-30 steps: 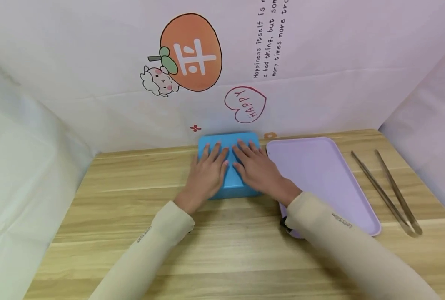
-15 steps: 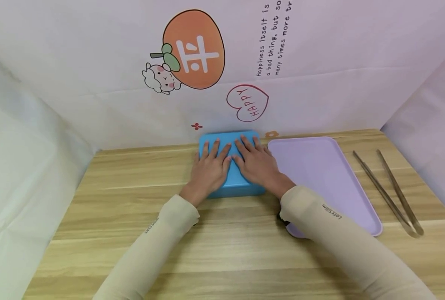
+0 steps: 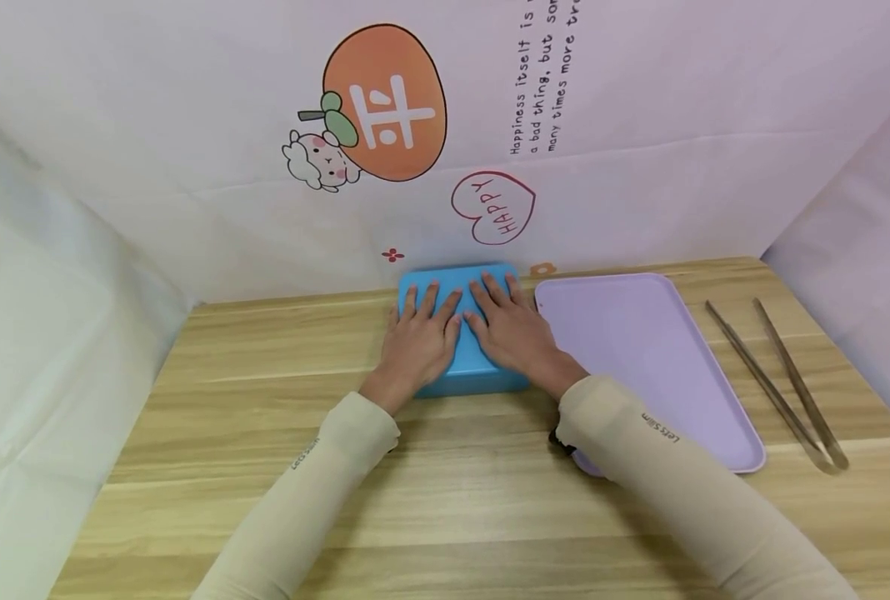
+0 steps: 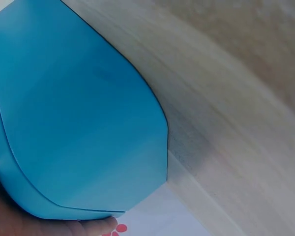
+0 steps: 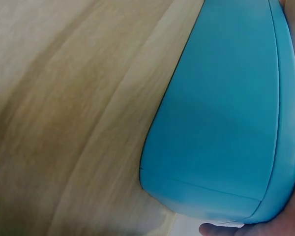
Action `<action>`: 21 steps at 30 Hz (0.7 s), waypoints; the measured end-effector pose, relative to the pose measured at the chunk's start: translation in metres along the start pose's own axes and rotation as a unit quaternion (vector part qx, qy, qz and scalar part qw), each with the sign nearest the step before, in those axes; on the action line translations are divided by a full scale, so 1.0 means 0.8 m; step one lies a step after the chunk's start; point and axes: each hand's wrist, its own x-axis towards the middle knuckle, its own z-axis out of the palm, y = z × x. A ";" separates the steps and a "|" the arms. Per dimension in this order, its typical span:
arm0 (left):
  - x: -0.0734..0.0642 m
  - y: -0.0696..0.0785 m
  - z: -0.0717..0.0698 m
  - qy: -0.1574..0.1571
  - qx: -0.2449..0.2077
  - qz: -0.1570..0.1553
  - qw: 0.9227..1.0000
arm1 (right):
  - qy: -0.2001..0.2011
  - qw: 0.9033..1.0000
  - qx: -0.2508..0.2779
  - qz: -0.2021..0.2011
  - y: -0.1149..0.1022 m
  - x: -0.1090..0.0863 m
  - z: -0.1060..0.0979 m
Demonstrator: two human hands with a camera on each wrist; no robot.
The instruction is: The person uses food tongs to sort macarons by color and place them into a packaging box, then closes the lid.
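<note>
A blue lidded box (image 3: 463, 360) stands at the back of the wooden table, close to the printed backdrop. My left hand (image 3: 420, 342) lies on the left half of its lid with fingers spread. On the right half rests my right hand (image 3: 516, 335), its fingers likewise spread and fairly straight. Both wrist views show the side of the blue box (image 4: 88, 113) with a lid seam all along its upper edge. Part of the right hand (image 5: 285, 221) shows at the lid's edge in the right wrist view. The box's contents are hidden.
A shallow lilac tray (image 3: 655, 358) lies right of the box, partly under the right forearm. Beyond it are metal tongs (image 3: 782, 387), spread in a V. A white printed cloth (image 3: 227, 150) hangs behind the wooden table (image 3: 265, 400), with more white cloth at both sides.
Both hands have settled slightly further onto the lid since one second ago. Over the last half second they stay in place; the box, tray and tongs have not moved.
</note>
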 end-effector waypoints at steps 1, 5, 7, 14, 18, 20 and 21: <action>0.000 0.000 0.000 0.001 0.001 0.000 1.000 | 0.000 1.000 0.001 -0.002 0.000 0.000 0.001; -0.002 -0.001 0.001 0.006 -0.004 -0.001 1.000 | 0.001 1.000 0.007 -0.004 -0.001 -0.001 0.003; -0.002 -0.001 0.002 0.007 -0.006 -0.001 1.000 | 0.003 1.000 0.009 -0.004 -0.001 -0.001 0.004; -0.002 0.001 0.002 0.010 -0.017 -0.006 1.000 | 0.007 1.000 0.014 0.001 0.000 0.001 0.004; 0.000 0.002 0.002 0.010 -0.025 -0.010 1.000 | 0.003 1.000 0.022 0.008 0.002 0.001 0.004; 0.002 0.003 0.001 0.011 -0.026 -0.014 0.999 | 0.005 1.000 0.028 0.009 0.002 0.002 0.003; 0.003 0.004 0.000 0.011 -0.028 -0.017 0.999 | 0.008 0.999 0.031 0.010 0.002 0.003 0.003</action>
